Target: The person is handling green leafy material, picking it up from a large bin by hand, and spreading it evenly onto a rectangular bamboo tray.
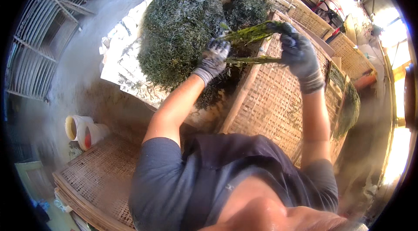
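My left hand (213, 57), in a grey work glove with dark wet fingers, is closed on strands of seaweed at the right side of a dark green heap (174, 30). My right hand (300, 54), gloved alike, is raised over a woven bamboo tray (278, 94) and grips the other end. Between the hands a bunch of green seaweed (248, 35) stretches taut, with a thinner strand (252, 60) below it. The right fingers are partly hidden by wet strands. A smaller dark heap (246, 11) lies behind the bunch.
The big heap rests on a pale sheet (124, 54). Wooden racks (39, 35) stand at the far left, and white buckets (78, 127) sit at the left. Stacked woven trays (102, 178) lie near left; more woven panels (311, 20) lean at the back right.
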Demonstrator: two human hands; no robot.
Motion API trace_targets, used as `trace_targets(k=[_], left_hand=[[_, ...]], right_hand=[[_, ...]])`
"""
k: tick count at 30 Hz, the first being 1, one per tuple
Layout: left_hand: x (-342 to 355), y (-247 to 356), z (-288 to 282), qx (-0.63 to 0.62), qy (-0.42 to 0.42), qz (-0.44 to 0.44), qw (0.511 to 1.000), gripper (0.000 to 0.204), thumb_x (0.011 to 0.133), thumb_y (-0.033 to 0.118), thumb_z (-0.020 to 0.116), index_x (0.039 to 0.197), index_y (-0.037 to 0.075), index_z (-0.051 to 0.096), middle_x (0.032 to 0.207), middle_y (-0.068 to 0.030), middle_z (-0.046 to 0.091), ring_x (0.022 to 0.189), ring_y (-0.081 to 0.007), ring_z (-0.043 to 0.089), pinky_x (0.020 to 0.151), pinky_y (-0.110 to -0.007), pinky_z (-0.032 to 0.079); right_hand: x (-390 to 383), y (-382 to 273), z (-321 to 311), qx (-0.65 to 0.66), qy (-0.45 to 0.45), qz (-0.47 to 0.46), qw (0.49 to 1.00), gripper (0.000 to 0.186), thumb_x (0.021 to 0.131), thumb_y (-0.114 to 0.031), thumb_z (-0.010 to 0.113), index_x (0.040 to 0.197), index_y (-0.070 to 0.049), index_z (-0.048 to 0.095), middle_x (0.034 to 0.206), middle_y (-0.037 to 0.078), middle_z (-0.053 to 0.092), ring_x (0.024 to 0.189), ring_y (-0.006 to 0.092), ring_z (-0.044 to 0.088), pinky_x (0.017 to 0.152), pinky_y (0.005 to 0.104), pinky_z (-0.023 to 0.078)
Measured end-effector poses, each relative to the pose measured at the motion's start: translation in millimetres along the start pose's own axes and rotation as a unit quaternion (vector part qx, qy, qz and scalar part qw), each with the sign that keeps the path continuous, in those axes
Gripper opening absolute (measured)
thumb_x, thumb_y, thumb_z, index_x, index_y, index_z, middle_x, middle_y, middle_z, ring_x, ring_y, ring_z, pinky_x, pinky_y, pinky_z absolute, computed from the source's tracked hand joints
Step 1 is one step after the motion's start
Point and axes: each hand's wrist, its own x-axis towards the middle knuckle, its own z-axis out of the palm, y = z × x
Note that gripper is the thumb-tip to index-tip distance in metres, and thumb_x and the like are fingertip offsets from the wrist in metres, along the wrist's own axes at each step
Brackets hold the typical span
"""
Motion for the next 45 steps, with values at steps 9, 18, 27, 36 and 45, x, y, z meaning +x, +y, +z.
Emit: trace_targets(k=[9,18,27,36,45], left_hand=[[21.5,-110.3,-2.0,0.033,-0.124,-0.135,0.982,0.036,0.09,0.011,0.053,0.119,0.001,0.071,0.124,-0.0275,0.07,0.118,-0.0432,0.068,0.105,-0.05,0.054],[127.7,92.1,-82.2,0.217,-0.484,-0.042,0.847,0.055,0.095,0.045,0.062,0.138,0.012,0.068,0.14,-0.0163,0.067,0.132,-0.0314,0.063,0.115,-0.042,0.047],[192.9,573.1,-173.6,-0.713,-0.485,0.244,0.443,0.053,0.107,0.035,0.061,0.151,0.006,0.054,0.151,-0.0157,0.058,0.139,-0.0247,0.055,0.118,-0.039,0.047],[164.8,606.9,-68.1,-0.69,-0.543,0.009,0.478,0.046,0.1,0.043,0.073,0.114,0.0,0.076,0.09,-0.0049,0.077,0.079,-0.0132,0.071,0.073,-0.027,0.059],[321.5,483.8,-29.1,-0.309,-0.336,-0.042,0.889,0.048,0.093,0.023,0.077,0.138,0.009,0.068,0.129,-0.012,0.074,0.117,-0.0249,0.071,0.109,-0.04,0.055]], right_hand=[[-198.1,-179.1,-57.0,-0.123,0.101,-0.187,0.969,0.028,0.11,-0.014,0.049,0.133,0.002,0.052,0.083,-0.003,0.05,0.053,0.0022,0.044,0.039,0.0179,0.035],[-336.4,-209.9,-142.7,-0.543,-0.013,-0.034,0.839,0.046,0.089,-0.023,0.076,0.129,-0.004,0.067,0.122,0.012,0.066,0.11,0.0252,0.062,0.098,0.0395,0.048],[-428.4,-221.8,-343.8,-0.612,-0.204,0.032,0.764,0.03,0.09,-0.018,0.077,0.116,-0.003,0.073,0.111,0.007,0.074,0.102,0.0213,0.07,0.102,0.0371,0.057],[-522.3,-249.9,-484.7,-0.367,0.015,0.157,0.917,0.04,0.092,0.0,0.065,0.131,-0.008,0.069,0.115,0.009,0.074,0.093,0.0233,0.071,0.088,0.0358,0.061],[-379.4,-281.9,-583.1,-0.617,0.173,-0.048,0.766,0.029,0.101,-0.033,0.071,0.109,-0.005,0.074,0.086,0.003,0.068,0.077,0.0131,0.063,0.073,0.0311,0.054]])
